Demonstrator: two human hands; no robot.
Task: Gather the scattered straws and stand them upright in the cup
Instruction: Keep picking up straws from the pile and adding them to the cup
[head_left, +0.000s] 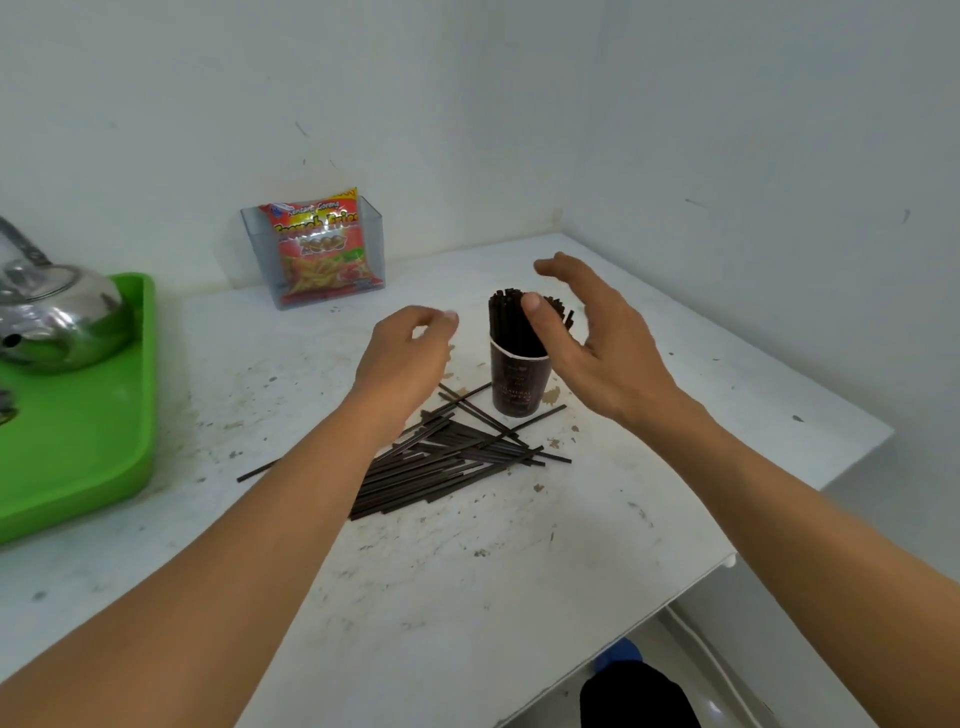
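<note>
Cup (513, 387) part-filled, loose straws (447, 462) waiting near. My right hand (602, 348) spread, left hand (402, 361) loosely curled, maybe empty.

stained white table (467, 597) in corner w/ scuffed white walls (727, 130), evenly lit.

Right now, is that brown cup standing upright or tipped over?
Upright. The brown paper cup stands on its base on the white table, and dark straws stick up out of its mouth.
</note>
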